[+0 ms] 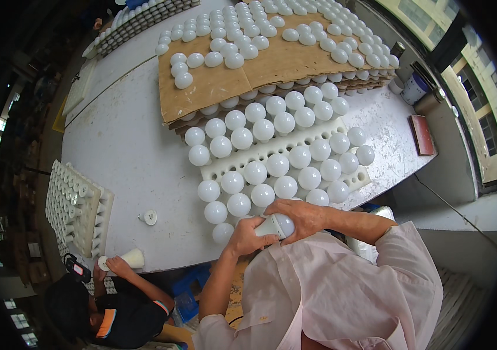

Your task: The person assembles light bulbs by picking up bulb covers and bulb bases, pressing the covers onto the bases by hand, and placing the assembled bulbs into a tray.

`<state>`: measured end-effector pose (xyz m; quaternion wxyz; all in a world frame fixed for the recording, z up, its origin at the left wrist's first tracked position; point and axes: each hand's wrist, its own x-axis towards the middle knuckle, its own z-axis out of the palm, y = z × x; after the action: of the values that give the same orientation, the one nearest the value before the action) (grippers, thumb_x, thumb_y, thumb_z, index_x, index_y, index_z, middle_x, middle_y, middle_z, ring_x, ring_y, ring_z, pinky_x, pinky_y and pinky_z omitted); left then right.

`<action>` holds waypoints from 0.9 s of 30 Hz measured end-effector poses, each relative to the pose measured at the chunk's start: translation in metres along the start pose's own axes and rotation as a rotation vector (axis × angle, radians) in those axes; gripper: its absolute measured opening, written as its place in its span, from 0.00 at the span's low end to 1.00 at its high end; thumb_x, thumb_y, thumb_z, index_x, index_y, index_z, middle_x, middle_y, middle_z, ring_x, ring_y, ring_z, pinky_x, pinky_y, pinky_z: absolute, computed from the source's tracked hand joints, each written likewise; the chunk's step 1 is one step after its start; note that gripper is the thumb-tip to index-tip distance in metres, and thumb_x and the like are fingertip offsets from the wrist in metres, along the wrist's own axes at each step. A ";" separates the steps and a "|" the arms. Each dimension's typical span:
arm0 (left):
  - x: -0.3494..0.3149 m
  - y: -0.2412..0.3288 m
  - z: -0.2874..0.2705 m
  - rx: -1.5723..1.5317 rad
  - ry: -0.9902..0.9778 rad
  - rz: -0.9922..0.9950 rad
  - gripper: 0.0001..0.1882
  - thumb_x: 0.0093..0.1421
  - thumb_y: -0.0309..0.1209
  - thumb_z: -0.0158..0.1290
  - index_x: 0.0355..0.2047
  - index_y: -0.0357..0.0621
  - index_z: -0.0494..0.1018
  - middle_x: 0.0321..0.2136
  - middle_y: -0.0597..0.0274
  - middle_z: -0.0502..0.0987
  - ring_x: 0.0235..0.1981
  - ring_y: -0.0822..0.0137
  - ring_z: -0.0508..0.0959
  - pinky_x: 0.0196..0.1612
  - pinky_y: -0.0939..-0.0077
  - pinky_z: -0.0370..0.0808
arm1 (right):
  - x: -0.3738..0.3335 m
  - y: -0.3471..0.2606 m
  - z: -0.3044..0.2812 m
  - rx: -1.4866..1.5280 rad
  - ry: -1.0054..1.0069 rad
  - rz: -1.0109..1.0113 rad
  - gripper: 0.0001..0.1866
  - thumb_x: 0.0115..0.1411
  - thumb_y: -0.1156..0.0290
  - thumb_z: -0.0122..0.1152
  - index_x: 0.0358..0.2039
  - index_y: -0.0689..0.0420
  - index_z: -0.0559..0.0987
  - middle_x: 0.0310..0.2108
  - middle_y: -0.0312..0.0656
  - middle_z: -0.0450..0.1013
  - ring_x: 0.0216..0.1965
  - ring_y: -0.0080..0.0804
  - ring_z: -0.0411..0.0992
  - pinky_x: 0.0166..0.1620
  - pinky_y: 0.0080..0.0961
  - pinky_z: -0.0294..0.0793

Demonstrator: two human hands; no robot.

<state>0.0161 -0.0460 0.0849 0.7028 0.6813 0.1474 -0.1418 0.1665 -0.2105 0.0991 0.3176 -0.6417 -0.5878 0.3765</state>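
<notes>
Close to my body at the table's front edge, I hold an LED bulb (pixel 269 228) on its side between both hands. My left hand (pixel 246 236) is closed round the white base end, its thumb along the body. Wrapped over the frosted dome is my right hand (pixel 298 217), its fingers partly hiding the seam between dome and base. Just beyond my hands, rows of round white bulb domes (pixel 286 186) stand in a white foam tray (pixel 248 153) with bare holes along its middle.
Behind the tray, layered cardboard (pixel 213 87) carries many white domes. A single small bulb base (pixel 150 217) lies on the white table (pixel 126 151). Stacked trays of bases (pixel 79 204) stand at left. A co-worker (pixel 126 309) handles a white cone-shaped piece at lower left. A red box (pixel 421 135) sits at right.
</notes>
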 end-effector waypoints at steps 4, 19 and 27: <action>0.002 -0.002 0.005 -0.051 -0.009 0.121 0.19 0.47 0.34 0.66 0.34 0.31 0.75 0.22 0.62 0.77 0.19 0.76 0.74 0.21 0.83 0.71 | 0.003 -0.011 0.012 0.074 0.352 -0.344 0.37 0.37 0.72 0.75 0.50 0.59 0.70 0.44 0.48 0.69 0.46 0.46 0.70 0.47 0.38 0.72; 0.033 0.016 0.022 0.024 -0.218 -0.012 0.16 0.53 0.36 0.62 0.31 0.33 0.76 0.21 0.64 0.75 0.21 0.76 0.75 0.24 0.81 0.70 | -0.041 0.004 0.020 0.161 0.602 -0.177 0.31 0.39 0.75 0.70 0.46 0.58 0.68 0.42 0.46 0.68 0.46 0.43 0.68 0.49 0.34 0.68; 0.033 0.010 0.005 -0.227 0.108 0.073 0.21 0.56 0.26 0.56 0.49 0.28 0.68 0.43 0.42 0.77 0.29 0.72 0.79 0.27 0.83 0.74 | -0.164 0.045 -0.037 -0.322 1.304 0.250 0.35 0.38 0.77 0.71 0.49 0.56 0.67 0.50 0.48 0.64 0.52 0.41 0.66 0.53 0.34 0.67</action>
<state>0.0503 -0.0511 0.0811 0.7712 0.6088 0.1754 -0.0616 0.2178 -0.3770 0.0979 0.4615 -0.8398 -0.2464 -0.1452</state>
